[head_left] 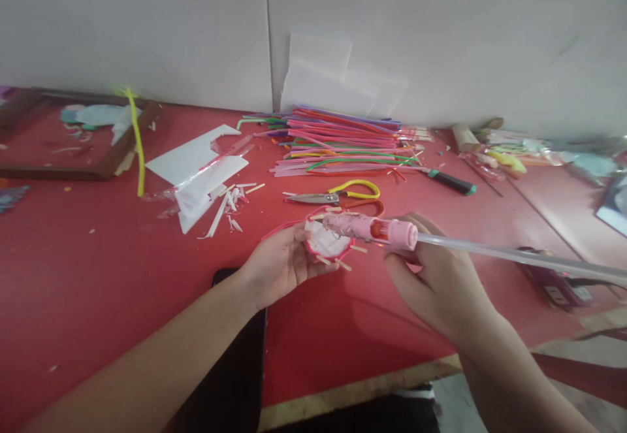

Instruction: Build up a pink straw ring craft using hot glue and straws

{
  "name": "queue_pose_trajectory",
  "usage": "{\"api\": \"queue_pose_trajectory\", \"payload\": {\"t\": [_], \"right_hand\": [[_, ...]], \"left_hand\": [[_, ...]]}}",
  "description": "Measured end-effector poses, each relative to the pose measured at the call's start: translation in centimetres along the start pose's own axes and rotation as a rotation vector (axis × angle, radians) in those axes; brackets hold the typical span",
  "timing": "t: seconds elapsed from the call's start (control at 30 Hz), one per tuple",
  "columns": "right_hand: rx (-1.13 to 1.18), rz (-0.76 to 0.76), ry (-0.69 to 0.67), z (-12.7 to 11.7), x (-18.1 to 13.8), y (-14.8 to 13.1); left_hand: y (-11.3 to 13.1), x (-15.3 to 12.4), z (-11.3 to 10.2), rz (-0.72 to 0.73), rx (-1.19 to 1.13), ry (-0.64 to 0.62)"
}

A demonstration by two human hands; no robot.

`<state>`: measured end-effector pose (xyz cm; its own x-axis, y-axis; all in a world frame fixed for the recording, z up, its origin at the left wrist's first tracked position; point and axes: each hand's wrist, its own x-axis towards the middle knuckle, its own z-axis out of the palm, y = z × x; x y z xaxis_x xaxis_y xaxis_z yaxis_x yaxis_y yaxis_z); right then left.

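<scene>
My left hand (287,260) holds a small round craft piece (329,242), white inside with a pink-red rim and several short wooden sticks jutting out around it. A pink hot glue gun (360,226) is gripped in my right hand (438,276), its nozzle over the piece's upper left edge. I cannot tell whether the tip touches. A long translucent glue stick (494,250) runs out of the gun's back to the right. Just behind the piece lie scissors (337,196) with yellow and orange handles.
A pile of coloured pipe cleaners (343,139) lies at the back, beside a cutter knife (450,181). White paper scraps (196,172) and stick offcuts (228,208) are left of centre. A black phone-like slab (235,354) sits near the front edge, a power strip (556,286) at right.
</scene>
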<state>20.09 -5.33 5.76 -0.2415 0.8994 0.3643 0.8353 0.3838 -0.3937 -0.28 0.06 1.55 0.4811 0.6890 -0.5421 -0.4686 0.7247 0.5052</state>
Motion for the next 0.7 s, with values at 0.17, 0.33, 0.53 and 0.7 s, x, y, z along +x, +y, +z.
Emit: {"api": "queue_pose_trajectory", "payload": {"t": [0.17, 0.33, 0.53, 0.7], "right_hand": [[-0.018, 0.007, 0.004, 0.1, -0.1, 0.2], [-0.006, -0.015, -0.011, -0.3, -0.1, 0.2], [0.045, -0.003, -0.099, -1.0, -0.2, 0.3], [0.105, -0.004, -0.145, -0.5, -0.4, 0.5]], "left_hand": [[0.1, -0.1, 0.1, -0.012, -0.005, 0.013], [0.0, -0.1, 0.2, -0.011, 0.013, 0.048], [-0.1, 0.0, 0.1, 0.018, 0.034, 0.045], [-0.2, 0.1, -0.2, 0.076, -0.002, 0.021]]}}
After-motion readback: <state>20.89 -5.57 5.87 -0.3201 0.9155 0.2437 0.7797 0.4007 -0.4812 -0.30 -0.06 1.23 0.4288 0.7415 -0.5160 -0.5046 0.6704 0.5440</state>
